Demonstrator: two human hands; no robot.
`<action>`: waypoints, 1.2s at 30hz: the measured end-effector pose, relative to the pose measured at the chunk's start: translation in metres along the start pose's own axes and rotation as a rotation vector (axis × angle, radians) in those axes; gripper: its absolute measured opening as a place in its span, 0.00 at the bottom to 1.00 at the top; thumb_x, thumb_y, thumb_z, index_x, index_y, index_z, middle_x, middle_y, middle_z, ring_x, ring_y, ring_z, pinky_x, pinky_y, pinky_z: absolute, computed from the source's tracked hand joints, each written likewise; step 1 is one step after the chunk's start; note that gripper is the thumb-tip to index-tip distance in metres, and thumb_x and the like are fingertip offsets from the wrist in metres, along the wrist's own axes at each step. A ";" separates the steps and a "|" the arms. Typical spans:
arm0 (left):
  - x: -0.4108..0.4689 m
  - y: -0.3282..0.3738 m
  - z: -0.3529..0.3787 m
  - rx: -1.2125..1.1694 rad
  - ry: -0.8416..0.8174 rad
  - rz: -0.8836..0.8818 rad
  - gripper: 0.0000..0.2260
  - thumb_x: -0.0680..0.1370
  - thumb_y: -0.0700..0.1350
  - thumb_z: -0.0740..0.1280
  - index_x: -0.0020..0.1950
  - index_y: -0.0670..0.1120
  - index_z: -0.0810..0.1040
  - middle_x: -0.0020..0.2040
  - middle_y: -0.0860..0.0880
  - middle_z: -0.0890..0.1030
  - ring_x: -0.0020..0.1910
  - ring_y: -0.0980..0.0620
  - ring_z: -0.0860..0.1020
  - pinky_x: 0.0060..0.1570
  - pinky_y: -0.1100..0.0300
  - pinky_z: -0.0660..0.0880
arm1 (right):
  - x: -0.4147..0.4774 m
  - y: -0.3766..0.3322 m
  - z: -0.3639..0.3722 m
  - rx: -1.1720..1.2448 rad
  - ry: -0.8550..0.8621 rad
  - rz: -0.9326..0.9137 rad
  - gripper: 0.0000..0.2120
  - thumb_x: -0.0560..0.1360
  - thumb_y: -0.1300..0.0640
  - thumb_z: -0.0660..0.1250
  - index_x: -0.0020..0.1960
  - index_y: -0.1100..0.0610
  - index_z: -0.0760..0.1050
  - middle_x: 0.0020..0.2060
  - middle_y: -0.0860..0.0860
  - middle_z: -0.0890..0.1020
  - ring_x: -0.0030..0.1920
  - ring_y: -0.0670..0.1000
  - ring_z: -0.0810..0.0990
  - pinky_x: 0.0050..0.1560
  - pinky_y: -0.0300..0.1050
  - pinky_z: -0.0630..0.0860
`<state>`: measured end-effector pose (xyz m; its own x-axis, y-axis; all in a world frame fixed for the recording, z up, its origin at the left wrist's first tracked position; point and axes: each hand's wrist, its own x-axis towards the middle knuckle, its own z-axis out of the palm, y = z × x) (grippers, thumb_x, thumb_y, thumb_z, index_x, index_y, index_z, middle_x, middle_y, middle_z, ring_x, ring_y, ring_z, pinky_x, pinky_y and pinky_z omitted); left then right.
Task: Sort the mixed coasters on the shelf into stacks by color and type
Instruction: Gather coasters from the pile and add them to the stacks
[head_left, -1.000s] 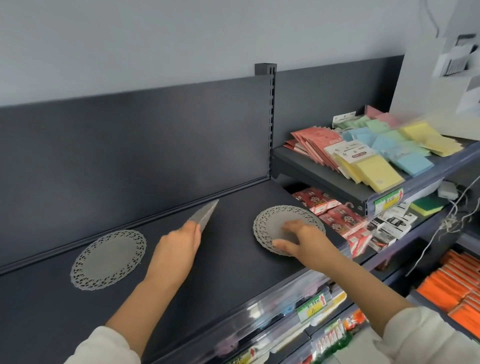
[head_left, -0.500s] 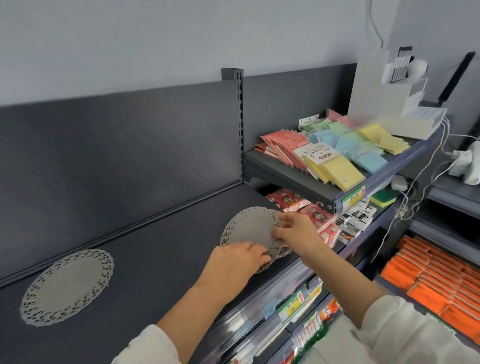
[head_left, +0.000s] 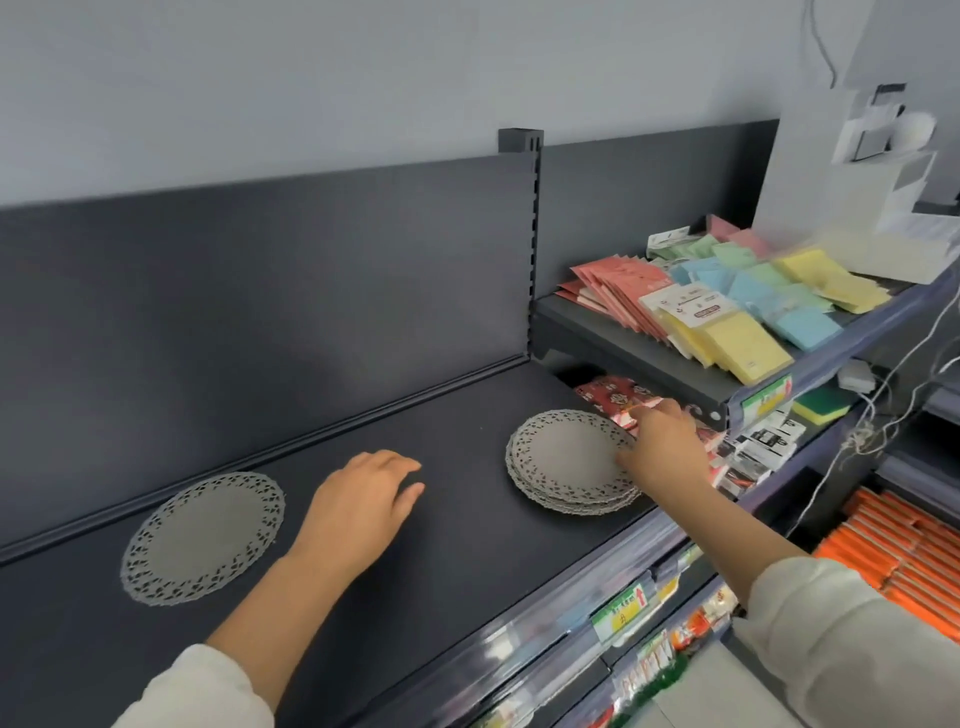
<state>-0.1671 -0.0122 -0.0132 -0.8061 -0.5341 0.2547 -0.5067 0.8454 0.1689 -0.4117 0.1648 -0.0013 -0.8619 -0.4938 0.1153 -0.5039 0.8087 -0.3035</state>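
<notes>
A stack of grey lace-edged round coasters (head_left: 563, 460) lies at the right end of the dark shelf (head_left: 467, 561). A single matching coaster (head_left: 202, 538) lies flat at the left. My right hand (head_left: 662, 449) is at the stack's right rim, thumb touching the top coaster and index finger stretched past the edge toward the red packets. My left hand (head_left: 363, 501) hovers palm down over bare shelf between the two, fingers relaxed and holding nothing.
Red packets (head_left: 615, 395) lie just right of the stack under a higher shelf (head_left: 639, 358) loaded with red, yellow, blue and green packs. White cables (head_left: 872, 415) hang at right. Orange items (head_left: 904, 551) fill a lower shelf. Price rails run along the front edge.
My left hand put its coaster on the right stack and drew back left, now holding nothing. My right hand stayed at the stack's right edge. The view swung back left.
</notes>
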 end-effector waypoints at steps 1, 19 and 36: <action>-0.004 -0.009 -0.003 0.004 -0.002 -0.034 0.16 0.80 0.53 0.58 0.66 0.52 0.72 0.64 0.56 0.75 0.62 0.53 0.71 0.57 0.57 0.71 | 0.000 -0.006 0.000 -0.046 0.028 -0.044 0.19 0.69 0.63 0.70 0.60 0.59 0.74 0.58 0.58 0.72 0.59 0.59 0.70 0.55 0.54 0.75; -0.127 -0.158 -0.043 0.175 -0.057 -0.747 0.23 0.76 0.63 0.57 0.53 0.45 0.75 0.58 0.48 0.76 0.59 0.45 0.71 0.52 0.49 0.71 | -0.084 -0.235 0.077 0.112 -0.433 -0.651 0.26 0.76 0.43 0.63 0.67 0.58 0.70 0.63 0.56 0.71 0.66 0.57 0.66 0.63 0.52 0.69; -0.092 -0.162 -0.032 -0.201 -0.087 -0.937 0.34 0.70 0.55 0.71 0.72 0.49 0.61 0.69 0.47 0.67 0.69 0.44 0.62 0.65 0.48 0.62 | -0.093 -0.294 0.114 0.380 -0.547 -0.529 0.23 0.67 0.56 0.75 0.57 0.54 0.69 0.58 0.53 0.75 0.59 0.55 0.74 0.58 0.53 0.74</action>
<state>-0.0010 -0.0998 -0.0332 -0.1245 -0.9828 -0.1366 -0.9012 0.0544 0.4300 -0.1771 -0.0639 -0.0305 -0.3198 -0.9408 -0.1123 -0.6954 0.3136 -0.6466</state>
